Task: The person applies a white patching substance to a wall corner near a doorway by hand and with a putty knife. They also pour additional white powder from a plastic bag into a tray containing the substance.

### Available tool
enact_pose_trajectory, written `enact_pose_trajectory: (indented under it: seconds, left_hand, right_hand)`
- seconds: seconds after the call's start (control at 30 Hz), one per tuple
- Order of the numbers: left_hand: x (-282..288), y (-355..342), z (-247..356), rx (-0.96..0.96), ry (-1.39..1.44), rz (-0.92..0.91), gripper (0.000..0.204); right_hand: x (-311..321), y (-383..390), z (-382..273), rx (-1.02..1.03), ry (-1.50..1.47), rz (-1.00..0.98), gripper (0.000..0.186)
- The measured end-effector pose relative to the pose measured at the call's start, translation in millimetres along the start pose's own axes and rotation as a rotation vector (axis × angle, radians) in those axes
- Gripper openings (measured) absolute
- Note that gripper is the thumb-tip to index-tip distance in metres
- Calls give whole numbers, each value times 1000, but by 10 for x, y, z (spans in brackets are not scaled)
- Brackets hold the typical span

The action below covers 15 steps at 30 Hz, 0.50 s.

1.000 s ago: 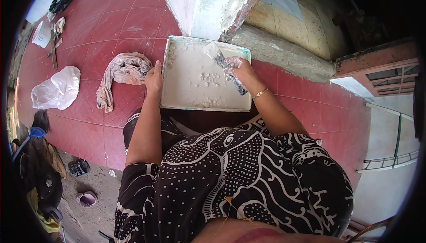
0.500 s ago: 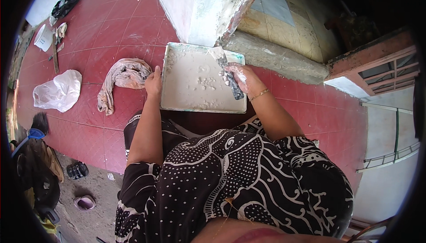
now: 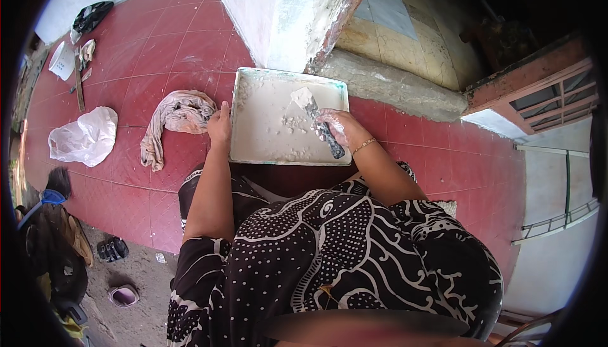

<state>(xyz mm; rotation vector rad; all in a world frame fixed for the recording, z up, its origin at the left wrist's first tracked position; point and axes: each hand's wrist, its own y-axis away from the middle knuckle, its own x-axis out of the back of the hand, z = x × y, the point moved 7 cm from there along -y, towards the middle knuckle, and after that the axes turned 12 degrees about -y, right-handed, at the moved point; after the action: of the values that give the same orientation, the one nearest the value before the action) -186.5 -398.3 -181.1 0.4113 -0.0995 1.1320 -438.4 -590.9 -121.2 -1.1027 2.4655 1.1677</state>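
Note:
A shallow rectangular tray (image 3: pixel 288 163) with whitish, green-smudged edges sits in front of me. Wet off-white paste (image 3: pixel 263 116) covers its bottom, with lumps near the middle and the near edge. My left hand (image 3: pixel 220 126) grips the tray's left rim, thumb upward. In my right hand (image 3: pixel 341 126), which is smeared with white paste, is a putty knife (image 3: pixel 306 99). Its dark handle, speckled with paste, runs through my closed fingers, and its coated blade points away from me, over the paste.
Left of the tray a stained cloth (image 3: pixel 180 113) lies bunched on the red tiles, with a white plastic bag (image 3: pixel 85 137) farther left. A wall corner (image 3: pixel 288 24) and a rough concrete step (image 3: pixel 389 84) stand just beyond the tray. Sandals (image 3: pixel 113 249) lie on the lower ground.
The putty knife, held in my right hand, has shifted left and nearer to me over the paste. My left hand stays at the tray's rim. The whole view has shifted slightly.

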Motion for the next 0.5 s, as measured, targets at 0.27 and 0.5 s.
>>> enact_pose_trajectory:
  seconds: [0.27, 0.5]
  left_hand:
    - [-18, 10, 8, 6, -34, -1, 51]
    - [-14, -16, -26, 6, -53, 11, 51]
  right_hand:
    - [-699, 525, -1042, 455, -373, -98, 23]
    - [-1270, 648, -1465, 774, -308, -28, 27]
